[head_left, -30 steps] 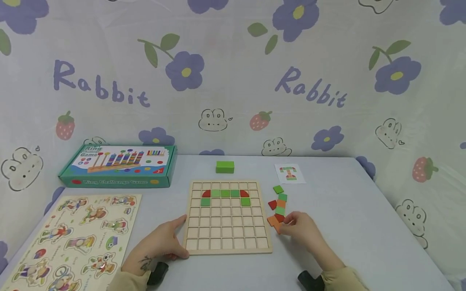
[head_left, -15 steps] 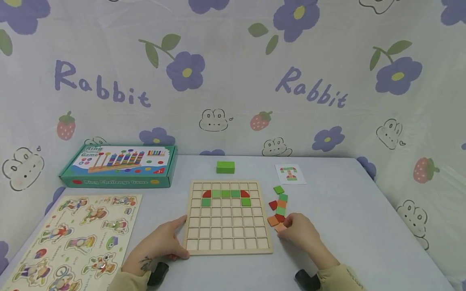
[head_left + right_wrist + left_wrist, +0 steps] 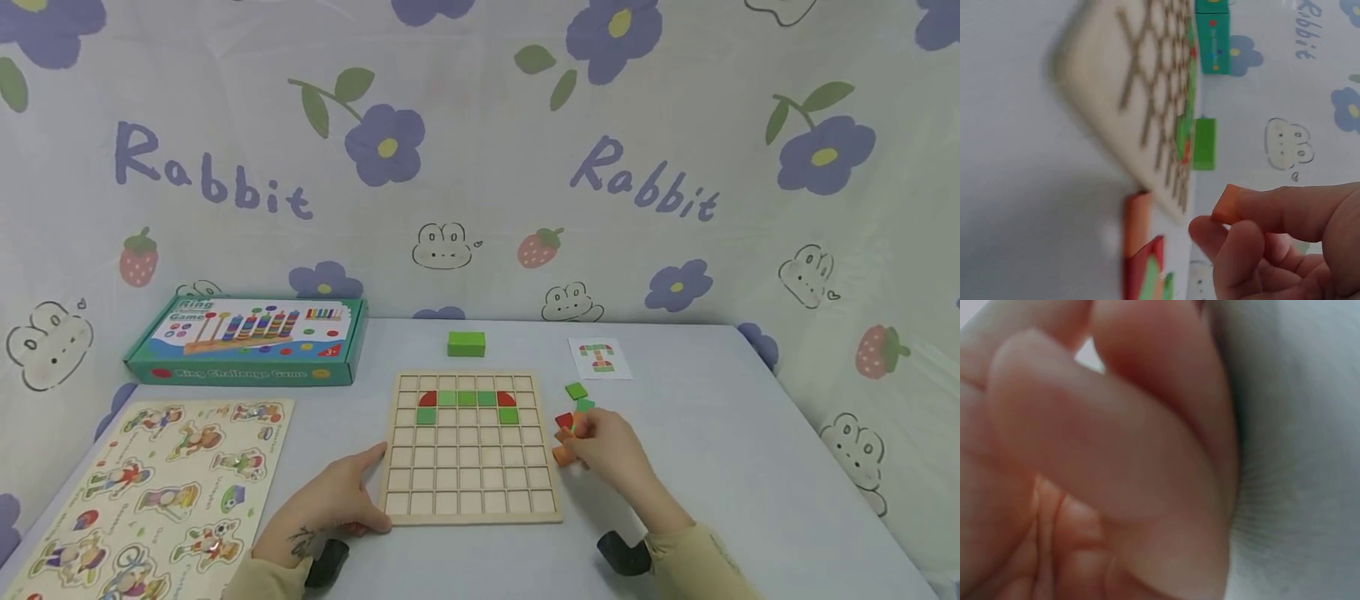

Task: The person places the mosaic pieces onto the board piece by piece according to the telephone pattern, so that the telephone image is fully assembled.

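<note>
A square wooden grid board (image 3: 472,521) lies on the table, with several red and green tiles set in its upper rows. At the board's left edge rests my left hand (image 3: 333,496), index finger stretched along the side and thumb by the near corner; the left wrist view shows its other fingers curled in loosely. My right hand (image 3: 611,450) pinches an orange tile (image 3: 1227,203) between thumb and fingertip, above the loose tiles right of the board. Among these, a red tile (image 3: 563,421) and an orange tile (image 3: 562,456) show; the hand partly hides others.
Behind the board stands a green block (image 3: 467,344). A small pattern card (image 3: 622,367) lies at the back right. To the left are a green game box (image 3: 247,375) and a figure puzzle board (image 3: 120,450). A green tile (image 3: 576,391) lies near the card.
My right hand has picked up the nearest orange tile from the loose group and moved it up and away from me. The left hand stays at the board's edge.
</note>
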The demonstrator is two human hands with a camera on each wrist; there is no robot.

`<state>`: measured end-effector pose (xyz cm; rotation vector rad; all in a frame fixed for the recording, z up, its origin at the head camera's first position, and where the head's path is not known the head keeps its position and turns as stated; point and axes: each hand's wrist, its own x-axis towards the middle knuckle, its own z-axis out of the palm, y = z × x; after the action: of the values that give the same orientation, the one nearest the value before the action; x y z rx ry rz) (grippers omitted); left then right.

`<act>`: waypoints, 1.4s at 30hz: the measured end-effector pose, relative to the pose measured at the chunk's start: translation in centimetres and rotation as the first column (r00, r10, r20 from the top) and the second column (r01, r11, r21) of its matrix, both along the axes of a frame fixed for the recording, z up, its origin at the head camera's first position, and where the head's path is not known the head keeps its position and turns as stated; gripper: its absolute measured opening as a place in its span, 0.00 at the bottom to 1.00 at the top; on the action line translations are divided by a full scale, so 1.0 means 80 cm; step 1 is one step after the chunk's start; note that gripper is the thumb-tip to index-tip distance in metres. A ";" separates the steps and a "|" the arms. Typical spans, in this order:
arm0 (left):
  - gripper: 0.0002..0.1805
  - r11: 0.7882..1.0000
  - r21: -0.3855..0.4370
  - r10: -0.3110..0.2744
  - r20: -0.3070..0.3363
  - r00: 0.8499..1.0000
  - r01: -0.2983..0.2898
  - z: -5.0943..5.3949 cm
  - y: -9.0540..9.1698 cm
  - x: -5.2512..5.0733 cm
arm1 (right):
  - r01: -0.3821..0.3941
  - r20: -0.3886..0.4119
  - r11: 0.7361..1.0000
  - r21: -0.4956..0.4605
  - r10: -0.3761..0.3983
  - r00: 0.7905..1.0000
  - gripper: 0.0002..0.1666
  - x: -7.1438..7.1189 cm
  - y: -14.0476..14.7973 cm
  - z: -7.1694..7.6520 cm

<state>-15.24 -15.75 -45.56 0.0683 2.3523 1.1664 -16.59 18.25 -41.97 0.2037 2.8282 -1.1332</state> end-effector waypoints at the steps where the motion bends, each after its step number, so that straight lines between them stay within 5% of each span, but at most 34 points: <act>1: 0.61 1.000 0.001 0.002 0.004 1.000 -0.002 0.000 0.000 0.000 | -0.003 -0.008 1.000 -0.025 0.003 1.000 0.09 -0.005 -0.005 0.005; 6: 0.61 1.000 0.002 0.008 0.012 1.000 -0.008 0.000 0.001 -0.001 | -0.001 0.006 0.989 -0.151 0.002 1.000 0.08 -0.032 -0.035 0.019; 14: 0.61 1.000 0.013 0.001 0.008 1.000 -0.001 0.001 0.000 0.000 | -0.066 0.035 0.974 -0.219 0.076 0.997 0.09 -0.068 -0.088 0.007; 34: 0.60 1.000 0.000 0.017 0.006 1.000 -0.017 0.004 0.003 0.002 | -0.074 0.060 0.996 -0.049 0.077 0.995 0.07 -0.092 -0.133 -0.017; 42: 0.60 1.000 -0.005 0.021 0.000 1.000 -0.021 0.005 0.003 0.003 | -0.055 0.076 0.997 0.049 0.051 0.996 0.23 -0.092 -0.144 -0.014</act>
<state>-14.97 -15.52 -45.13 0.0423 2.3609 1.1705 -23.97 6.74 -43.06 0.1700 2.7817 -1.0224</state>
